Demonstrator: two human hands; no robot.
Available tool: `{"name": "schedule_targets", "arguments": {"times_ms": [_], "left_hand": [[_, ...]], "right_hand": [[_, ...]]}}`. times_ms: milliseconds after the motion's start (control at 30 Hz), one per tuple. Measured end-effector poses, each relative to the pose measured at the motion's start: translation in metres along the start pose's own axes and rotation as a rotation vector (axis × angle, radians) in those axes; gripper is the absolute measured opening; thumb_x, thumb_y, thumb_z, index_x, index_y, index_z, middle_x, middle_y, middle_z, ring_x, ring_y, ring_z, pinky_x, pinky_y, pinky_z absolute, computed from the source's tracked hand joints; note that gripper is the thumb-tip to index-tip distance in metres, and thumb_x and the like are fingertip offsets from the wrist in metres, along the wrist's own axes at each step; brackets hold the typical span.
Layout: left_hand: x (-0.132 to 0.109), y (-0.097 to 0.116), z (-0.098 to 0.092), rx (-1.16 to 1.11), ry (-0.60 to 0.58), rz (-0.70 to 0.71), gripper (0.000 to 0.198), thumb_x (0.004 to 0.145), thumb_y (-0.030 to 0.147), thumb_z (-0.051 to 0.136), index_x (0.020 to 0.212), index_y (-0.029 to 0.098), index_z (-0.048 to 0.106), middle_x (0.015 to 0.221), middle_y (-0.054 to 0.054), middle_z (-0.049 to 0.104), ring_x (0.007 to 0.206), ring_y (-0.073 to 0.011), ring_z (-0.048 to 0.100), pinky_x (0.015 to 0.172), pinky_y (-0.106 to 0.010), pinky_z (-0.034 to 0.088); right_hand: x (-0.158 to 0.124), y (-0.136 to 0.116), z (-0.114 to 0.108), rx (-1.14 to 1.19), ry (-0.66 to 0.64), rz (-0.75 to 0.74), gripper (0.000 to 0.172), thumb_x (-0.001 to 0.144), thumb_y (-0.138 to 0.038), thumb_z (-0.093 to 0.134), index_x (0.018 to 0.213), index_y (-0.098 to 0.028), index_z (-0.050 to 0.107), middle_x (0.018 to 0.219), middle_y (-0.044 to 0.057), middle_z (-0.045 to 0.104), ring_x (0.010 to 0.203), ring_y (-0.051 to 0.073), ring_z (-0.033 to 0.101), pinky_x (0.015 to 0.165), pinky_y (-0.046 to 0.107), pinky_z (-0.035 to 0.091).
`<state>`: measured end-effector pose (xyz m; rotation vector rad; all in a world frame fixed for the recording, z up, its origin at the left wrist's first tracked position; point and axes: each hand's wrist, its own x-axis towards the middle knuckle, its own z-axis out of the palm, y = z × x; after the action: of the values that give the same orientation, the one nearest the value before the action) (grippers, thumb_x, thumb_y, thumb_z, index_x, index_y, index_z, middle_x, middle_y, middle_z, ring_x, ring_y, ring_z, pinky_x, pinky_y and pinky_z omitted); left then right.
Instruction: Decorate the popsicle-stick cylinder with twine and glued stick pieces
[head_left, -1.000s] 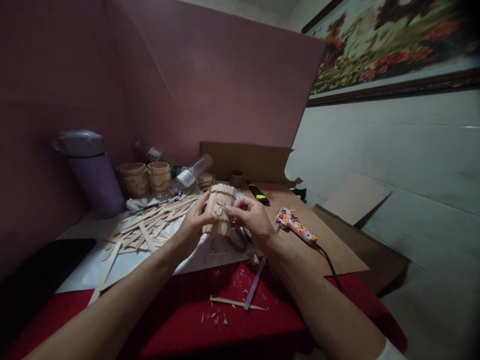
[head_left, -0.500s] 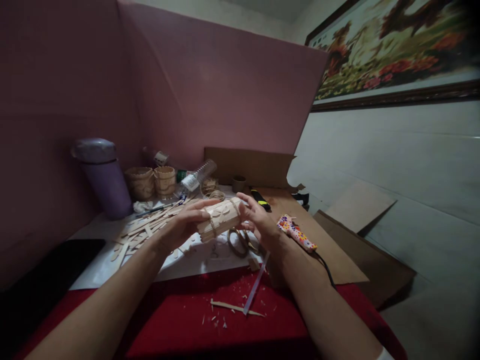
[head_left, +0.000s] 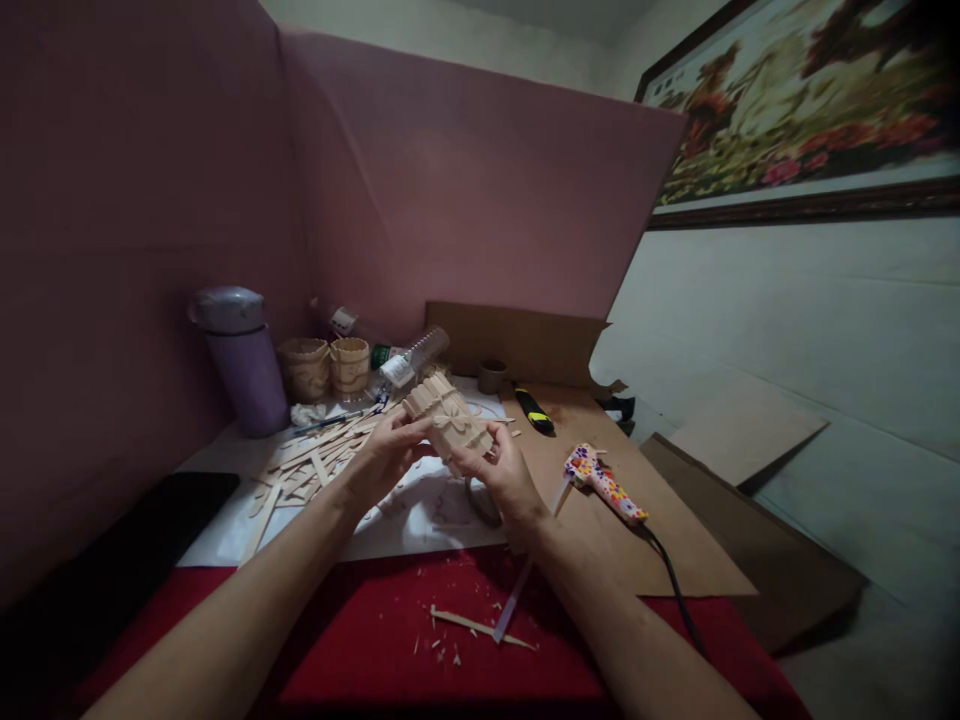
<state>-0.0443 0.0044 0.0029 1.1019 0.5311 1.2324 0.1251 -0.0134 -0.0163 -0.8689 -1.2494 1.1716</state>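
Between my two hands is a small cup made of wooden craft sticks, raised above the white paper and lying tilted. Twine bands run round it, and a flower-like shape of pale wood pieces decorates its side. My left hand is closed on its left end. The lower right end sits in the fingers of my right hand, thumb on the near side. Part of a pair of scissors shows beneath, mostly hidden by my right hand. Left of my hands lies a pile of loose craft sticks.
Two similar stick cups, a purple tumbler and plastic bottles stand or lie at the back. A flowered glue gun and a utility knife rest on cardboard. A glue stick and wood scraps lie on the red cloth.
The cup has been turned from nearly level to a slant, its left end now higher. My right hand has moved down with its end, covering more of the scissors. The view has shifted slightly.
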Motion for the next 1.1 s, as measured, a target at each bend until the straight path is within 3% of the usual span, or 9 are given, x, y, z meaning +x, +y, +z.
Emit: {"name": "schedule_targets", "arguments": {"times_ms": [200,467,633,900,1100], "left_hand": [[-0.003,-0.004,0.010,-0.105,0.061,-0.055,0.046,0.066,0.019,0.077,0.110,0.014,0.067,0.108,-0.011,0.074,0.102,-0.0261,0.067,0.086,-0.032,0.052],[-0.003,-0.011,0.018,-0.086,0.178,-0.084,0.043,0.072,0.028,0.076,0.111,0.013,0.064,0.105,-0.010,0.073,0.094,-0.0211,0.070,0.085,-0.030,0.053],[-0.001,-0.013,0.019,-0.040,0.200,-0.070,0.042,0.072,0.030,0.078,0.108,0.012,0.067,0.102,-0.011,0.074,0.090,-0.0209,0.070,0.081,-0.029,0.054],[-0.001,-0.017,0.021,-0.036,0.217,-0.049,0.043,0.070,0.031,0.079,0.106,0.010,0.067,0.100,-0.012,0.074,0.089,-0.0231,0.070,0.082,-0.033,0.054],[0.000,-0.019,0.020,-0.029,0.227,-0.055,0.041,0.070,0.031,0.079,0.104,0.011,0.068,0.096,-0.010,0.074,0.085,-0.0196,0.070,0.080,-0.030,0.054]], "right_hand": [[-0.011,0.001,0.012,-0.101,0.099,-0.032,0.060,0.062,-0.048,0.082,0.104,-0.021,0.047,0.105,0.007,0.066,0.088,0.021,0.068,0.075,0.033,0.053],[-0.020,0.011,0.016,-0.228,0.197,-0.002,0.062,0.065,-0.052,0.080,0.107,-0.022,0.046,0.103,0.007,0.068,0.081,0.020,0.067,0.071,0.032,0.053],[-0.021,0.007,0.018,-0.201,0.169,0.000,0.063,0.066,-0.052,0.079,0.111,-0.022,0.046,0.110,0.009,0.066,0.085,0.021,0.068,0.074,0.034,0.053],[-0.021,0.006,0.018,-0.094,0.159,0.011,0.063,0.064,-0.049,0.082,0.108,-0.023,0.045,0.104,0.007,0.067,0.084,0.021,0.068,0.074,0.032,0.053],[-0.021,0.005,0.018,-0.104,0.180,0.031,0.064,0.063,-0.051,0.082,0.107,-0.022,0.045,0.097,0.005,0.068,0.080,0.021,0.068,0.072,0.032,0.053]]}}
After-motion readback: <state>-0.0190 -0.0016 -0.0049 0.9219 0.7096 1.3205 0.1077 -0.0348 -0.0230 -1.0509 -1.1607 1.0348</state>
